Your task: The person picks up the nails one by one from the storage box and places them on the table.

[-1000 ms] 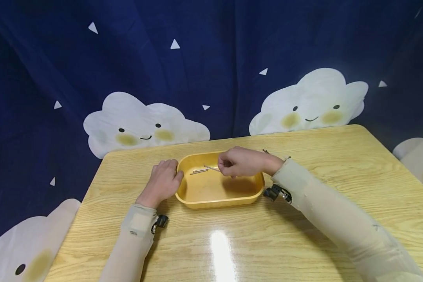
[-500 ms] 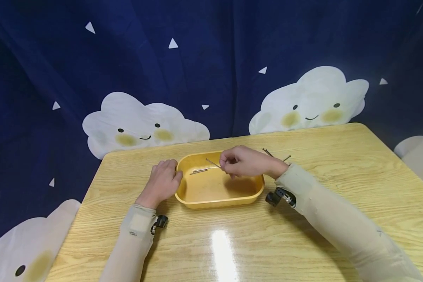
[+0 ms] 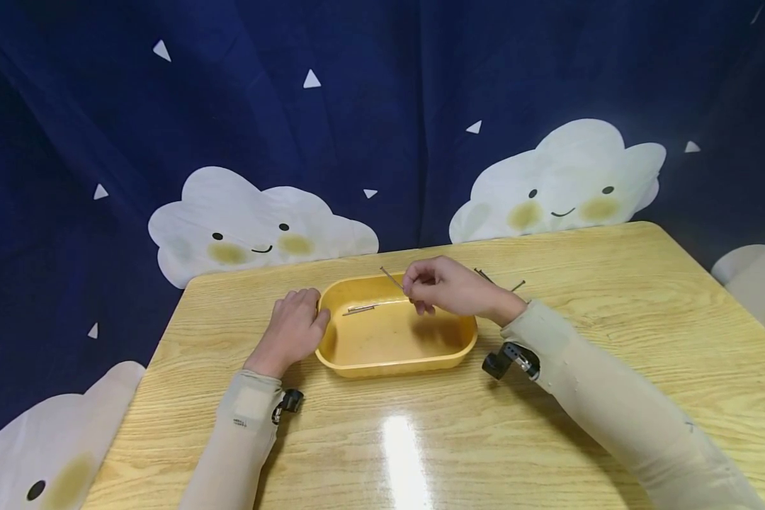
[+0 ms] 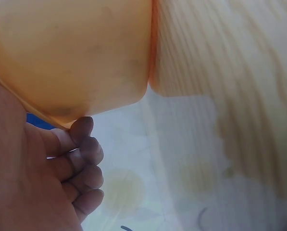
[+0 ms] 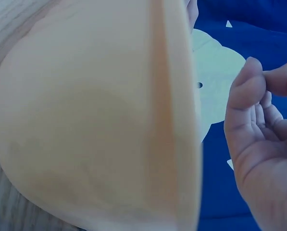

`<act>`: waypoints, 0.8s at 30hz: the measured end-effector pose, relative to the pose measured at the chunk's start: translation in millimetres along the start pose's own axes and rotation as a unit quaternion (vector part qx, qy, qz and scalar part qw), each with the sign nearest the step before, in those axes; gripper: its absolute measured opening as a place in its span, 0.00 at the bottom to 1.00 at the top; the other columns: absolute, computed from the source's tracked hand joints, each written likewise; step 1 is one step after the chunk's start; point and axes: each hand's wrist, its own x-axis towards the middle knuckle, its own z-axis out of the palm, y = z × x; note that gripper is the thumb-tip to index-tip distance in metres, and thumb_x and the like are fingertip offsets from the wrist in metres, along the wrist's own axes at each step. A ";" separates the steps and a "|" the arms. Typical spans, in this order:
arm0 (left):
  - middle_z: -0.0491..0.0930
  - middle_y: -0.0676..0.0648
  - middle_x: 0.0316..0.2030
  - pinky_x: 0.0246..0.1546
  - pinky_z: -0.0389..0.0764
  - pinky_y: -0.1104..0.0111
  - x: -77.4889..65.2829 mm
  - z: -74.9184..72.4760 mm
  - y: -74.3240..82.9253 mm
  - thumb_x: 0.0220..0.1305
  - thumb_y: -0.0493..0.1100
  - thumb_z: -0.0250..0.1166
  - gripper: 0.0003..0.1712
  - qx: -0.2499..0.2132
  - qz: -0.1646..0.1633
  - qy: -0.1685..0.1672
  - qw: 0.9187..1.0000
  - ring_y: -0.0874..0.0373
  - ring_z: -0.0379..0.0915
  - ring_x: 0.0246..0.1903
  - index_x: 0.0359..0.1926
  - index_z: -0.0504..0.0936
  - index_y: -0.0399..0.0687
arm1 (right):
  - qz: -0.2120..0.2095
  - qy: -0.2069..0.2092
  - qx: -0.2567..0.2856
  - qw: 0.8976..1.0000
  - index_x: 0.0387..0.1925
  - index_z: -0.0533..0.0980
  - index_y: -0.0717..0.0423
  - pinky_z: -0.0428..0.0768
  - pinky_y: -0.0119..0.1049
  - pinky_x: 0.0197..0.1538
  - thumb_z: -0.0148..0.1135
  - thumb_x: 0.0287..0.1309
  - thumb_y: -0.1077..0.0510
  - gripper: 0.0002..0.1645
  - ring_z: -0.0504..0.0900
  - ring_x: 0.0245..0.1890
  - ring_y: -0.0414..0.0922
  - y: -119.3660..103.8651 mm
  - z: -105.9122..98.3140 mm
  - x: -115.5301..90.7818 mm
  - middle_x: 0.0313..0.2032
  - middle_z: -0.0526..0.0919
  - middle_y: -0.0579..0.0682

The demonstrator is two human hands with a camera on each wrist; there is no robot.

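A yellow plastic basin [image 3: 382,343] stands on the wooden table. My left hand [image 3: 295,327] holds it by the left rim; in the left wrist view its fingers [image 4: 91,149] bend against the basin's outer wall. Between thumb and forefinger, my right hand [image 3: 443,285] pinches a long thin nail [image 3: 392,277] above the basin's back rim, head end up and to the left. Inside the basin, a few more nails [image 3: 360,309] lie near the back wall. The right wrist view shows the thumb and forefinger meeting, but the nail itself is hidden there.
More nails [image 3: 518,285] lie on the table [image 3: 586,290] behind the right wrist, partly covered by it. A dark blue curtain [image 3: 414,106] with white clouds hangs along the table's back edge. Small black cameras sit on both wrists.
My right hand has risen and shifted slightly right, lifting the pinched nail from inside the basin to above its back rim. The left hand has stayed on the rim.
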 end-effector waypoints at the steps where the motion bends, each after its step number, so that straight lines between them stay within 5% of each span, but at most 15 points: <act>1: 0.71 0.47 0.30 0.40 0.61 0.61 0.0 0.0 0.1 0.74 0.46 0.51 0.11 0.000 0.000 0.000 1.000 0.49 0.65 0.34 0.40 0.74 0.43 | 0.001 0.002 0.007 1.000 0.39 0.77 0.61 0.80 0.41 0.33 0.52 0.68 0.63 0.08 0.80 0.27 0.52 0.2 0.2 -0.4 0.26 0.79 0.50; 11: 0.72 0.47 0.30 0.40 0.60 0.61 0.6 -0.2 -0.2 0.75 0.46 0.50 0.12 0.000 0.000 0.000 1.000 0.49 0.64 0.34 0.41 0.74 0.43 | 0.014 0.035 0.090 0.995 0.39 0.76 0.63 0.80 0.36 0.34 0.51 0.70 0.63 0.08 0.78 0.27 0.45 1.5 2.9 -6.4 0.27 0.79 0.51; 24: 0.72 0.47 0.30 0.40 0.60 0.61 0.7 0.4 -0.2 0.75 0.47 0.50 0.12 -0.002 -0.004 -0.005 1.000 0.49 0.64 0.35 0.41 0.74 0.44 | 0.012 0.083 0.212 0.974 0.40 0.73 0.65 0.78 0.31 0.32 0.49 0.71 0.64 0.07 0.77 0.27 0.43 7.1 5.1 -12.5 0.30 0.77 0.50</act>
